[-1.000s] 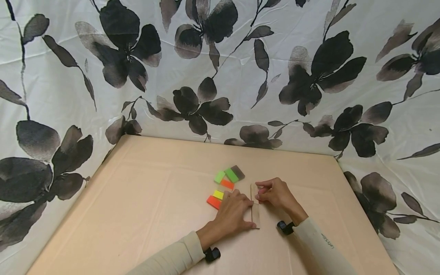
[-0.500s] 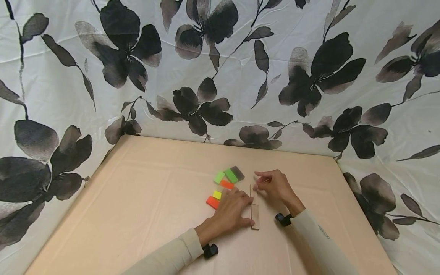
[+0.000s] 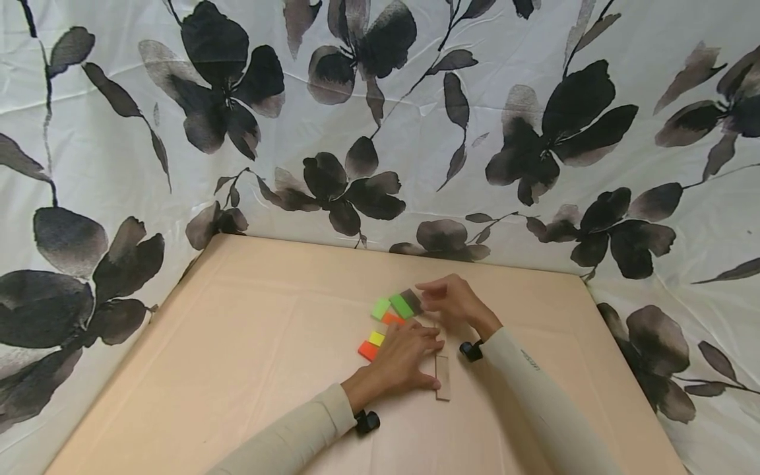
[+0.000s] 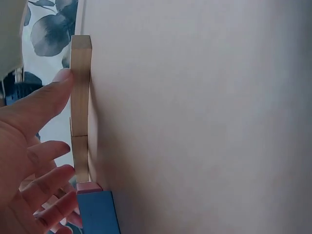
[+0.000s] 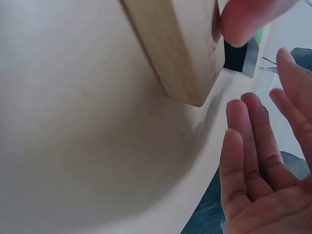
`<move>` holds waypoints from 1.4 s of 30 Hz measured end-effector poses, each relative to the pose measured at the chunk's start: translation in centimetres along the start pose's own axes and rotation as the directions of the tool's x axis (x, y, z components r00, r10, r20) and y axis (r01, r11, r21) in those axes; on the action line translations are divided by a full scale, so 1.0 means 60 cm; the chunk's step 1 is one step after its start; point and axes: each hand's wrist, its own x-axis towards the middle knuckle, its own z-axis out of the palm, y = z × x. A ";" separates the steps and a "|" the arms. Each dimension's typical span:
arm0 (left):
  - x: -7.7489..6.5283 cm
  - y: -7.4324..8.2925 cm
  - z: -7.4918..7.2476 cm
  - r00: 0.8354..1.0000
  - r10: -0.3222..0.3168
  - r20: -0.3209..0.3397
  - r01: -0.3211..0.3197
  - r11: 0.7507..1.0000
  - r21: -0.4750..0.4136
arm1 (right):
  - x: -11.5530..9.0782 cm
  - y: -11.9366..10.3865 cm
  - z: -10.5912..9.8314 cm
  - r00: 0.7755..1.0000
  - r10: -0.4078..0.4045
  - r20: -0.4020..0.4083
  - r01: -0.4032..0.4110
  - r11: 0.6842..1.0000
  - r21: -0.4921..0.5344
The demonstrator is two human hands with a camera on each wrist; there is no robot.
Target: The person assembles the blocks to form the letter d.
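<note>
Wooden blocks (image 3: pixel 443 378) beside both hands (image 3: pixel 399 364) (image 3: pixel 456 301)

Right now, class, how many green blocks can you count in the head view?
2: the light green block at the far group's left, and the darker green block between it and the dark grey block. The left hand may hide more.

The head camera looks forward and down from over there, far enough back to take in the left hand (image 3: pixel 400 359), the right hand (image 3: pixel 454 302), the surface (image 3: pixel 267 349) and the floral cloth (image 3: pixel 415 152) beyond. The left wrist camera stares along its hand from close by, the surface turned on its side; the right wrist one, just as close, sees it aslant. Head and left wrist views share the wooden blocks (image 4: pixel 80 92); all three catch the cloth.
</note>
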 end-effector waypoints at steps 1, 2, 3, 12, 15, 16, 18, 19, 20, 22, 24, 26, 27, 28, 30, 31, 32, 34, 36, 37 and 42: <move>0.000 0.000 0.001 1.000 0.004 0.001 -0.004 1.000 0.001 | 0.004 -0.001 0.001 1.000 -0.003 0.013 0.003 1.000 -0.011; 0.000 0.000 0.002 1.000 0.007 0.003 -0.007 1.000 0.001 | 0.008 -0.001 0.001 1.000 -0.004 0.025 0.005 1.000 -0.019; 0.000 -0.001 0.003 1.000 0.011 0.004 -0.011 1.000 0.005 | 0.012 -0.001 0.002 0.999 -0.009 0.038 0.010 0.999 -0.031; 0.002 0.000 0.009 1.000 0.030 0.000 -0.030 1.000 0.008 | 0.028 -0.004 0.007 0.994 0.030 0.101 -0.021 0.995 -0.097; 0.002 0.000 0.010 0.999 0.032 -0.004 -0.032 0.999 0.012 | 0.027 -0.001 0.005 0.995 0.051 0.083 -0.040 0.990 -0.135; 0.002 0.000 0.010 1.000 0.031 -0.003 -0.031 0.999 0.012 | 0.026 0.000 0.004 0.996 0.060 0.072 -0.049 0.988 -0.144; 0.001 0.001 0.009 1.000 0.027 0.000 -0.027 1.000 0.012 | 0.022 0.005 0.001 0.996 0.071 0.047 -0.062 0.985 -0.162; 0.001 0.001 0.008 1.000 0.023 0.001 -0.023 1.000 0.012 | 0.019 0.008 -0.001 0.996 0.077 0.035 -0.070 0.984 -0.165; 0.001 0.001 0.007 1.000 0.021 0.003 -0.021 1.000 0.012 | 0.017 0.010 -0.004 0.996 0.082 0.024 -0.077 0.983 -0.165; 0.001 0.001 0.007 1.000 0.018 0.005 -0.018 1.000 0.018 | 0.011 0.017 -0.009 0.994 0.109 -0.002 -0.108 0.981 -0.161; 0.002 0.000 0.007 1.000 0.017 0.005 -0.017 1.000 0.025 | 0.005 0.024 -0.015 0.991 0.135 -0.025 -0.137 0.979 -0.152; 0.002 0.000 0.006 1.000 0.017 0.006 -0.017 0.999 0.036 | -0.001 0.031 -0.019 0.986 0.163 -0.046 -0.168 0.974 -0.149; 0.002 0.000 0.006 1.000 0.016 0.006 -0.016 0.999 0.037 | -0.003 0.034 -0.021 0.982 0.181 -0.056 -0.188 0.971 -0.146; 0.002 0.000 0.005 1.000 0.015 0.005 -0.015 0.999 0.038 | -0.006 0.036 -0.023 0.979 0.193 -0.063 -0.200 0.969 -0.144; 0.002 0.001 0.003 1.000 0.011 0.005 -0.012 0.999 0.038 | -0.011 0.040 -0.026 0.974 0.212 -0.076 -0.221 0.965 -0.139; 0.002 0.000 0.003 1.000 0.010 0.005 -0.010 0.999 0.037 | -0.013 0.041 -0.028 0.971 0.224 -0.082 -0.234 0.963 -0.134; 0.002 0.000 0.002 1.000 0.009 0.005 -0.009 0.999 0.033 | -0.016 0.042 -0.029 0.969 0.231 -0.087 -0.241 0.962 -0.132; 0.002 -0.001 0.002 1.000 0.008 0.004 -0.008 0.999 0.038 | -0.020 0.042 -0.030 0.967 0.238 -0.096 -0.249 0.961 -0.124; 0.002 -0.002 0.002 1.000 0.007 0.004 -0.007 0.999 0.038 | -0.023 0.042 -0.030 0.966 0.235 -0.107 -0.248 0.961 -0.126; 0.002 -0.002 0.001 1.000 0.007 0.004 -0.007 0.999 0.038 | -0.025 0.042 -0.030 0.966 0.234 -0.112 -0.247 0.961 -0.127; 0.003 -0.004 0.000 1.000 0.007 0.001 -0.007 0.999 0.035 | -0.031 0.041 -0.026 0.959 0.243 -0.146 -0.262 0.956 -0.129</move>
